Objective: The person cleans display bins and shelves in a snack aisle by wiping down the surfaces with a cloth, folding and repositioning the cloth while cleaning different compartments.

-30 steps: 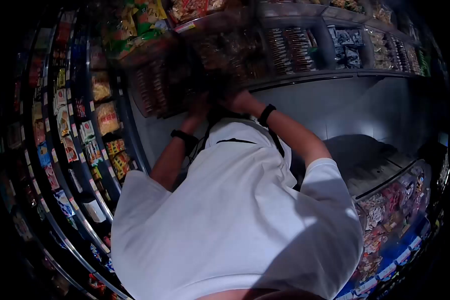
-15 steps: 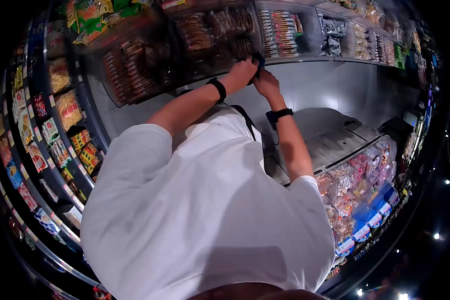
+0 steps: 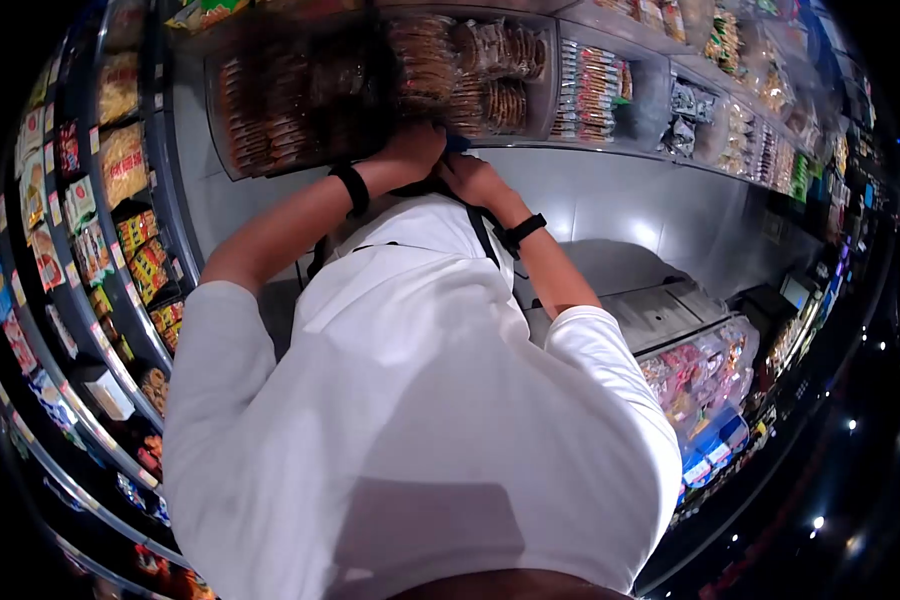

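Close together in front of my waist are my left hand (image 3: 417, 152) and my right hand (image 3: 473, 181). A small dark blue thing (image 3: 457, 144) shows between them, its kind unclear. The fingers of my left hand are curled and partly in shadow, so what they grip is hidden. My right hand is closed, fingertips against the blue thing. Just beyond my hands is the front edge of a clear bin (image 3: 553, 75) with brown packaged snacks (image 3: 425, 55). A black strap (image 3: 482, 232) hangs near my right wrist.
Shelves of bagged snacks (image 3: 123, 165) rise on the left. More clear bins with small packets (image 3: 585, 95) run along the far side. At the right stands a case of wrapped sweets (image 3: 705, 370) beside a grey surface (image 3: 650, 315). Grey floor tiles (image 3: 620, 190) lie between.
My hands have shifted left and closer to my waist, still together at the dark blue thing. The view has turned, bringing the far bins rightward.
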`<action>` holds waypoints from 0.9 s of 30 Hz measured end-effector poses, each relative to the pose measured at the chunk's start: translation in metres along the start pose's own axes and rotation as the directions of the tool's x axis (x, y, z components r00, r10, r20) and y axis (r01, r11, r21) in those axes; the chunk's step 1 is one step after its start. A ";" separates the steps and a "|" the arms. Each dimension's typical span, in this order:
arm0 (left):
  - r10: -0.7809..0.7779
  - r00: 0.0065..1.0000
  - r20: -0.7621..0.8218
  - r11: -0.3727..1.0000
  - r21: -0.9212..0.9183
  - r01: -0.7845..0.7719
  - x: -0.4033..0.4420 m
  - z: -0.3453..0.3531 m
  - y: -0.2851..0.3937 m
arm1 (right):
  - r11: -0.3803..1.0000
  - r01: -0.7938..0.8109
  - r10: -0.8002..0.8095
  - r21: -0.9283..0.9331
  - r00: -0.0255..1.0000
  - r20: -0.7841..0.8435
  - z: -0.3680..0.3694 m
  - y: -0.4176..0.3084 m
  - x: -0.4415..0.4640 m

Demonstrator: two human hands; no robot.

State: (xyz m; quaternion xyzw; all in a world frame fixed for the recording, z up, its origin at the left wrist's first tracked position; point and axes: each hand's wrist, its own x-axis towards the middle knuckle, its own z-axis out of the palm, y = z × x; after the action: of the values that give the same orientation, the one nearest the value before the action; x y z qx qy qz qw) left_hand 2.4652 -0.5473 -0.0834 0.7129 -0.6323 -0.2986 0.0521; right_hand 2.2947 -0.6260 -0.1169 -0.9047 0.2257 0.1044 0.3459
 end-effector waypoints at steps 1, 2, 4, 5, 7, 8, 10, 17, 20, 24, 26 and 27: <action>0.096 0.992 -0.084 0.995 0.013 -0.096 0.000 0.000 -0.010 | 0.995 0.095 -0.095 0.012 0.995 -0.014 -0.003 -0.001 0.002; 0.050 0.999 0.017 0.998 -0.026 -0.050 0.003 0.001 -0.015 | 0.993 0.118 -0.118 0.001 0.993 -0.007 -0.006 0.000 0.006; 0.081 0.986 -0.146 0.991 -0.091 -0.095 0.006 0.022 -0.024 | 0.963 0.270 -0.270 0.027 0.962 0.024 -0.021 0.016 0.014; 0.070 0.988 -0.134 0.993 -0.085 -0.082 0.018 0.028 -0.031 | 0.918 0.393 -0.391 0.056 0.919 -0.054 -0.027 0.024 0.015; -0.130 0.990 0.053 0.911 -0.389 0.140 0.031 0.043 -0.031 | 0.944 0.274 -0.290 0.181 0.955 0.066 -0.050 0.030 0.014; -0.135 0.989 0.065 0.909 -0.389 0.150 0.028 0.056 -0.021 | 0.954 0.152 -0.207 0.260 0.958 0.198 -0.060 0.037 0.009; -0.188 0.946 0.263 0.768 -0.561 0.308 0.055 0.031 -0.015 | 0.944 0.194 -0.243 0.268 0.956 0.165 -0.082 0.053 0.001; -0.285 0.951 -0.116 0.792 -0.587 0.166 0.126 -0.035 0.109 | 0.981 0.178 -0.192 -0.081 0.959 -0.211 -0.189 0.106 -0.050; -0.205 0.949 -0.241 0.678 -0.734 -0.040 0.145 -0.065 0.144 | 0.991 0.080 -0.036 0.106 0.930 -0.365 -0.214 0.122 -0.056; -0.141 0.822 -0.552 0.698 -0.645 -0.313 0.206 -0.009 0.107 | 0.934 0.353 -0.345 -0.055 0.851 -0.397 -0.219 0.123 -0.031; -0.171 0.764 -0.622 0.783 -0.556 -0.277 0.204 -0.009 0.115 | 0.967 0.244 -0.206 0.077 0.922 -0.327 -0.197 0.121 -0.018; -0.198 0.754 -0.626 0.767 -0.578 -0.278 0.204 -0.009 0.116 | 0.955 0.257 -0.189 0.145 0.910 -0.368 -0.193 0.116 -0.012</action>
State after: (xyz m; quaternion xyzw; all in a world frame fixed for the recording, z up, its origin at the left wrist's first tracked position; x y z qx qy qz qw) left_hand 2.3734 -0.7625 -0.0970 0.6943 -0.4481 -0.2249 0.5162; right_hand 2.2346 -0.8283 -0.0374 -0.8914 0.1873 -0.1208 0.3947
